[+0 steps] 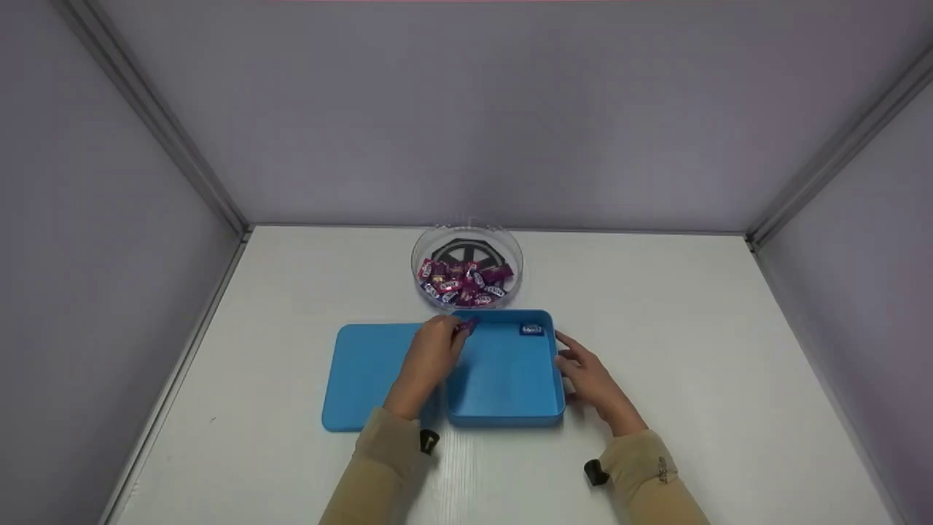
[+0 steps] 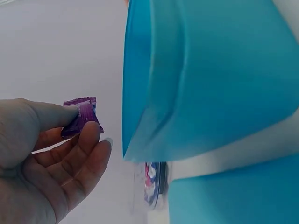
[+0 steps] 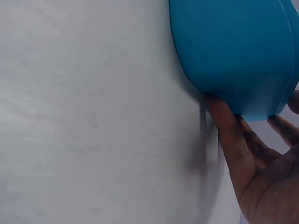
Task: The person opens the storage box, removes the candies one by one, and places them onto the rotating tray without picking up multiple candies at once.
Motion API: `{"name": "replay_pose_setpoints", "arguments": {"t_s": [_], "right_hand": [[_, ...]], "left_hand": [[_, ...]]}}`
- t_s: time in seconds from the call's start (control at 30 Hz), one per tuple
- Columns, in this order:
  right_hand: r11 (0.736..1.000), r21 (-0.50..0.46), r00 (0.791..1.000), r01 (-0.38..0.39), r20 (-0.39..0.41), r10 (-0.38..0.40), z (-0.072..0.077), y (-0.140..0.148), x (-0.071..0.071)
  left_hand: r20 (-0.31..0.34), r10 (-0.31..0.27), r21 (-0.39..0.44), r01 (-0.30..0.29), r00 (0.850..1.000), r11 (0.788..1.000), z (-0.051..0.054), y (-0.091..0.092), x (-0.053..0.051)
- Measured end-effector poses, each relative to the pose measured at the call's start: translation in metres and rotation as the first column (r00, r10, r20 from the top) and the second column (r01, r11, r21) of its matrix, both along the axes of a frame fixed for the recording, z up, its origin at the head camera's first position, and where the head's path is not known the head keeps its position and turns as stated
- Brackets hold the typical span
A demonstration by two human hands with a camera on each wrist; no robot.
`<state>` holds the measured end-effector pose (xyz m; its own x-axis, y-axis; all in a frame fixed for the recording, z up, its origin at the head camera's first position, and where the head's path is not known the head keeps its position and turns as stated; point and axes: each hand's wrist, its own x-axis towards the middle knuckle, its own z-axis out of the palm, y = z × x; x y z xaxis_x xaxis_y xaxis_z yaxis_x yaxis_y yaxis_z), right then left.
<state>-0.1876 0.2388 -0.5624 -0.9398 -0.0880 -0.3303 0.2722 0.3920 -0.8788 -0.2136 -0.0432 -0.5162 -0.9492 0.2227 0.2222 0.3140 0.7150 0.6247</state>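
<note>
A purple-wrapped candy [image 2: 84, 114] is pinched between the thumb and fingers of my left hand [image 1: 431, 351]. In the head view that hand is over the upper left corner of a blue open box [image 1: 503, 421]. One blue-wrapped candy [image 1: 532, 330] lies inside the box near its far right corner. My right hand [image 1: 592, 375] rests its extended fingertips against the outside of the box's right wall, also visible in the right wrist view, where the fingers [image 3: 229, 133] touch the blue side.
Behind the box stands a clear round bowl [image 1: 514, 251] with several red, purple and blue wrapped candies [image 1: 466, 284]. A flat blue lid [image 1: 368, 379] lies left of the box, partly under the left arm. Grey panels enclose the white table [image 1: 240, 379].
</note>
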Motion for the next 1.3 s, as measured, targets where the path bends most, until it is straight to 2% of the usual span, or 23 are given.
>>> {"name": "replay_pose_setpoints", "arguments": {"t_s": [0.23, 0.37, 0.5, 0.67, 0.83, 1.17, 1.3], "right_hand": [[1.000, 0.022, 1.000, 0.007, 0.017, -0.007, 0.001, -0.001, 0.000], [1.000, 0.014, 1.000, 0.011, 0.014, -0.011, 0.000, -0.001, -0.001], [1.000, 0.002, 1.000, 0.013, 0.013, -0.014, -0.001, 0.000, -0.001], [1.000, -0.014, 1.000, 0.006, 0.018, -0.006, -0.001, 0.000, 0.000], [0.999, -0.053, 1.000, 0.004, 0.015, -0.003, -0.001, 0.001, -0.001], [1.000, -0.026, 1.000, 0.007, 0.022, -0.006, 0.000, -0.001, 0.000], [1.000, -0.017, 1.000, 0.003, 0.023, -0.002, -0.001, -0.001, 0.000]], "left_hand": [[0.052, 0.077, 0.057, -0.080, 0.996, 0.995, -0.001, -0.018, -0.026], [0.056, 0.134, 0.072, -0.138, 0.989, 0.988, -0.003, -0.026, -0.038], [0.057, 0.158, 0.087, -0.163, 0.986, 0.983, -0.006, -0.029, -0.047], [0.068, 0.172, 0.118, -0.179, 0.983, 0.977, -0.007, -0.027, -0.057], [0.110, 0.178, 0.133, -0.192, 0.978, 0.972, -0.006, -0.022, -0.065], [0.141, 0.170, 0.124, -0.188, 0.975, 0.974, -0.009, -0.014, -0.076], [0.132, 0.167, 0.113, -0.182, 0.977, 0.977, -0.012, -0.012, -0.079]]}}
